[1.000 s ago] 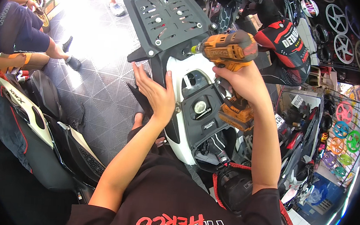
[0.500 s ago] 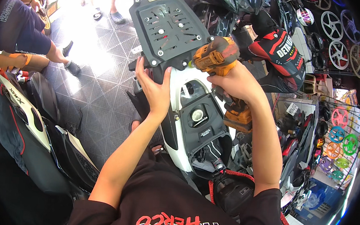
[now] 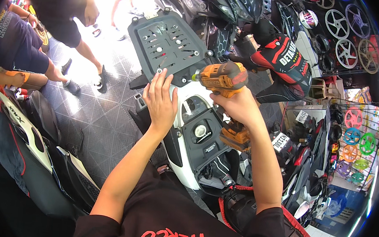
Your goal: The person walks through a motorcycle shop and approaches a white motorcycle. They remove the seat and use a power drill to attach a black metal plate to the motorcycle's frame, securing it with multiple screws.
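A black slotted rear rack plate [image 3: 178, 58] with several silver bolts sits over the tail of a white scooter [image 3: 174, 155]. My left hand [image 3: 161, 102] is open, its outstretched fingers resting at the plate's near edge. An orange cordless impact driver [image 3: 224, 76] is gripped by the handle in my right hand [image 3: 236, 105]. Its bit points left toward a silver bolt [image 3: 184, 80] at the plate's near corner; whether they touch I cannot tell. Below lies the uncovered seat area with a round fuel cap [image 3: 200, 131].
A raised seat [image 3: 253, 212] with red edging lies near my right side. Parked scooters stand at left [image 3: 37, 124] and far centre [image 3: 220, 5]. A crouching co-worker [image 3: 283, 59] is at right; other people stand at far left. Coloured wheels [image 3: 352, 135] hang on a rack.
My left hand has shifted and its fingers now stretch forward onto the plate's edge. The driver's bit sits slightly farther from the corner bolt. Another person has stepped into view at upper left.
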Demonstrator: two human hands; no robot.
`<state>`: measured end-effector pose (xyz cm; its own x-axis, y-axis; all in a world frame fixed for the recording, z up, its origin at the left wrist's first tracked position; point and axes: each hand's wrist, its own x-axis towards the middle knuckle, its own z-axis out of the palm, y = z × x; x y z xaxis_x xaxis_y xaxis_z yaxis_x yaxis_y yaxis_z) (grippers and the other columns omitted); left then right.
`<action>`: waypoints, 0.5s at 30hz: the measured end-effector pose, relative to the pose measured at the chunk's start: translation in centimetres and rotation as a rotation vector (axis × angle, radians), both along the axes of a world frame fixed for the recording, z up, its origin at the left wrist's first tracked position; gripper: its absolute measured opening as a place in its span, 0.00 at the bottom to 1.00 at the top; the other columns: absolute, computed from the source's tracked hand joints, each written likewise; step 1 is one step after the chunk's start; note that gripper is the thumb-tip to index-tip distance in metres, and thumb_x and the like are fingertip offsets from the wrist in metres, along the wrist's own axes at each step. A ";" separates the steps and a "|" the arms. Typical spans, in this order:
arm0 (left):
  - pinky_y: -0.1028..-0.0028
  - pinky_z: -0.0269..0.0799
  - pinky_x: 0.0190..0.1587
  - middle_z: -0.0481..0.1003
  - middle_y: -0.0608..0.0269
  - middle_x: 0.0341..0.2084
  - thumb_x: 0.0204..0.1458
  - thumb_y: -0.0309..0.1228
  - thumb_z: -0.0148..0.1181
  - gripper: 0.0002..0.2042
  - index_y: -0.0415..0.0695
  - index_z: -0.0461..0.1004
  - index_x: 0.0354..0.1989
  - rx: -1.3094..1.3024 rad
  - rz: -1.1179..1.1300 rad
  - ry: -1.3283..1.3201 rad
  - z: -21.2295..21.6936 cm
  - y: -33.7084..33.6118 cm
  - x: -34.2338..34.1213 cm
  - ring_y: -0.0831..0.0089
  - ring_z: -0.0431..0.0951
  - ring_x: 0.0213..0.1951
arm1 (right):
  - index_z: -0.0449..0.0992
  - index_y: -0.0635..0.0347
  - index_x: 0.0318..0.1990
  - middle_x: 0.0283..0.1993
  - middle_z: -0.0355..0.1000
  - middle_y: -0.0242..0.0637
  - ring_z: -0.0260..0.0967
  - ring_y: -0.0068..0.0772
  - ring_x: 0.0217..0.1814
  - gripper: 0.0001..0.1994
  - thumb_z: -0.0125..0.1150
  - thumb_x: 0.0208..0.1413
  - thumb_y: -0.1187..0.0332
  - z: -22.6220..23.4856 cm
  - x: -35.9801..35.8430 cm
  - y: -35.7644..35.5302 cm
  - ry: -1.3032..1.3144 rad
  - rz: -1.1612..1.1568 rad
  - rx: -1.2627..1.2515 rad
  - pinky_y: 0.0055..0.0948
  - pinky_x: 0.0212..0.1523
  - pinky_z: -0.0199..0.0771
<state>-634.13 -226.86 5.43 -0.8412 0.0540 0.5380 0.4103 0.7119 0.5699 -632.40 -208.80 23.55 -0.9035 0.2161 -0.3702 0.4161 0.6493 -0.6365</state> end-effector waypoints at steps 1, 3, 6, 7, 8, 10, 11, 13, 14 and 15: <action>0.54 0.49 0.70 0.63 0.60 0.68 0.57 0.27 0.61 0.25 0.44 0.66 0.64 -0.022 0.007 -0.003 -0.1 0.1 0.0 0.61 0.59 0.71 | 0.81 0.64 0.49 0.36 0.82 0.45 0.81 0.35 0.36 0.19 0.71 0.50 0.64 -0.2 -0.4 -0.1 0.002 0.001 0.013 0.36 0.42 0.78; 0.55 0.49 0.70 0.63 0.61 0.68 0.58 0.25 0.59 0.24 0.44 0.66 0.64 -0.058 0.017 -0.015 0.0 0.1 -0.1 0.62 0.59 0.71 | 0.82 0.64 0.47 0.36 0.81 0.48 0.82 0.41 0.38 0.19 0.71 0.49 0.64 -1.2 -1.0 0.0 0.002 0.010 0.016 0.37 0.44 0.78; 0.56 0.49 0.71 0.64 0.62 0.68 0.59 0.24 0.57 0.23 0.45 0.66 0.64 -0.082 0.032 -0.031 -0.2 0.0 0.0 0.63 0.59 0.71 | 0.81 0.64 0.47 0.37 0.82 0.49 0.82 0.44 0.40 0.19 0.71 0.49 0.65 -0.9 -1.3 -0.6 -0.111 0.027 0.082 0.38 0.45 0.79; 0.56 0.49 0.71 0.64 0.62 0.68 0.59 0.24 0.57 0.23 0.45 0.67 0.64 -0.079 0.033 -0.030 -0.4 0.0 -0.1 0.63 0.59 0.71 | 0.81 0.64 0.48 0.38 0.82 0.49 0.82 0.46 0.41 0.19 0.71 0.49 0.65 -1.4 -1.3 -0.8 -0.057 0.056 0.074 0.38 0.45 0.79; 0.56 0.49 0.71 0.64 0.62 0.68 0.59 0.23 0.56 0.23 0.45 0.67 0.64 -0.070 0.025 -0.029 -0.4 0.1 -0.1 0.63 0.59 0.71 | 0.81 0.65 0.48 0.38 0.82 0.49 0.82 0.47 0.42 0.19 0.71 0.49 0.65 -1.7 -1.0 -0.7 -0.003 0.076 0.072 0.38 0.46 0.79; 0.56 0.50 0.70 0.65 0.62 0.67 0.59 0.23 0.56 0.23 0.45 0.67 0.64 -0.045 0.025 -0.023 -0.5 0.1 0.0 0.63 0.60 0.70 | 0.80 0.65 0.48 0.40 0.82 0.49 0.82 0.48 0.43 0.19 0.71 0.49 0.66 -2.7 -0.7 -0.6 0.079 0.101 0.059 0.39 0.47 0.79; 0.56 0.50 0.70 0.65 0.62 0.67 0.59 0.23 0.56 0.23 0.45 0.67 0.64 -0.042 0.026 -0.018 -0.5 0.0 0.0 0.63 0.61 0.70 | 0.80 0.65 0.48 0.41 0.82 0.49 0.82 0.49 0.44 0.19 0.71 0.50 0.67 -3.3 -0.7 -0.5 0.114 0.106 0.047 0.39 0.47 0.79; 0.56 0.51 0.70 0.66 0.62 0.67 0.59 0.23 0.56 0.23 0.45 0.67 0.64 -0.035 0.030 -0.006 -0.5 0.0 -0.1 0.62 0.61 0.70 | 0.79 0.65 0.48 0.41 0.82 0.49 0.82 0.49 0.44 0.18 0.70 0.50 0.67 -3.9 -0.8 -0.2 0.170 0.141 0.044 0.39 0.47 0.79; 0.56 0.51 0.70 0.66 0.62 0.66 0.59 0.23 0.56 0.22 0.45 0.67 0.63 -0.030 0.030 -0.001 -0.5 0.1 -0.1 0.62 0.62 0.69 | 0.79 0.65 0.48 0.41 0.82 0.49 0.82 0.49 0.44 0.18 0.70 0.50 0.68 -4.0 -0.9 0.0 0.189 0.168 0.053 0.39 0.47 0.79; 0.56 0.51 0.70 0.66 0.62 0.66 0.59 0.23 0.56 0.22 0.44 0.67 0.63 -0.025 0.030 0.004 -0.5 0.1 0.0 0.62 0.62 0.69 | 0.79 0.65 0.48 0.42 0.82 0.49 0.82 0.49 0.44 0.18 0.70 0.50 0.68 -3.9 -1.1 0.2 0.207 0.194 0.061 0.39 0.46 0.79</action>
<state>-634.16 -226.77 4.89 -0.8406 0.0422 0.5401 0.3908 0.7377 0.5506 -633.49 -208.62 19.61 -0.9852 0.0480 -0.1648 0.1454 0.7438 -0.6524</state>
